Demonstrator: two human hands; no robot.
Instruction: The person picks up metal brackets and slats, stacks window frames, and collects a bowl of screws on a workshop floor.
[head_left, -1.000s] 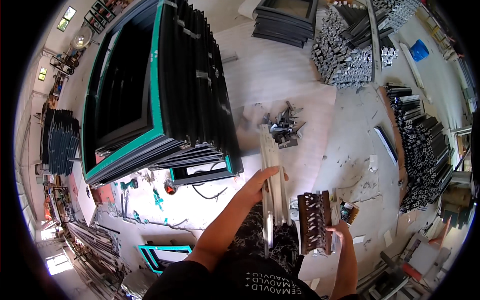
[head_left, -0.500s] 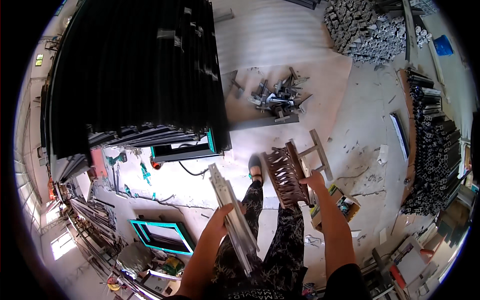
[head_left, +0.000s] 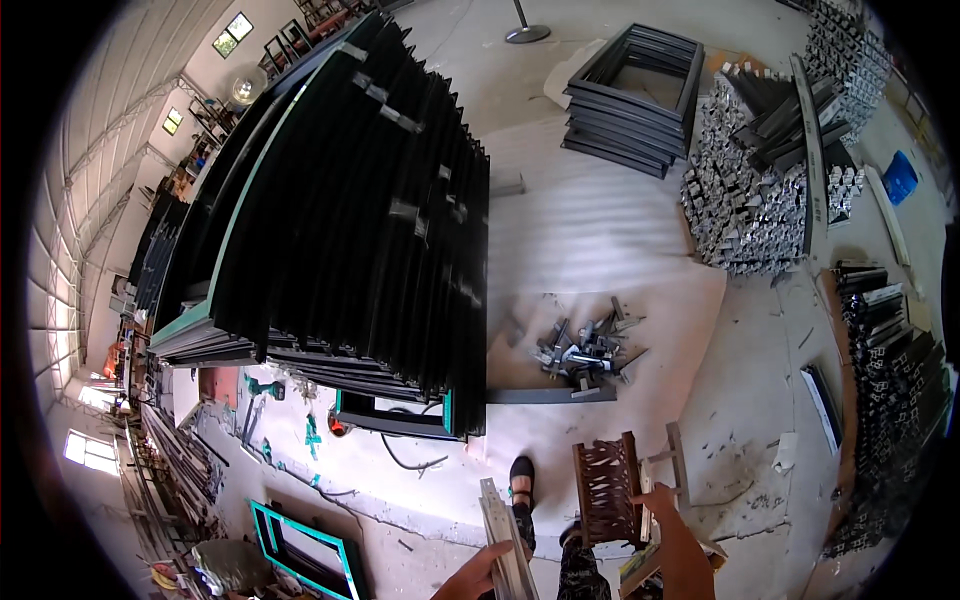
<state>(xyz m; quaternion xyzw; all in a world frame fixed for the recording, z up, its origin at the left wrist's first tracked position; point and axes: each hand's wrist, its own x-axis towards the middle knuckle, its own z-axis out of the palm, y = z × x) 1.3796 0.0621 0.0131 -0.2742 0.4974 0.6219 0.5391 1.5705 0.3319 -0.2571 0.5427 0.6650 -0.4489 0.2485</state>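
Observation:
My left hand (head_left: 476, 574) grips a bundle of long silver metal profiles (head_left: 508, 535), held upright at a slant in front of my left leg. Dark brown, with a woven, lattice-like seat, a small stool (head_left: 606, 492) is by my right leg. My right hand (head_left: 656, 500) has its fingers on the stool's right edge. Beside it, a pale T-shaped leg piece (head_left: 678, 465) sticks out; whether it belongs to the stool I cannot tell. A cardboard box (head_left: 640, 572) lies partly hidden behind my right forearm.
Tall stacked black frames (head_left: 350, 230) stand at left, a teal-edged frame (head_left: 300, 550) below them. Short metal pieces (head_left: 590, 350) are heaped ahead on a paper sheet. Grey frames (head_left: 630, 110) stack at the back; bundled profiles (head_left: 745, 200) and dark tubes (head_left: 890, 400) line the right.
The view has tilted up, so everything sits lower in the picture and grey frames show at the back. Both hands still hold the same things.

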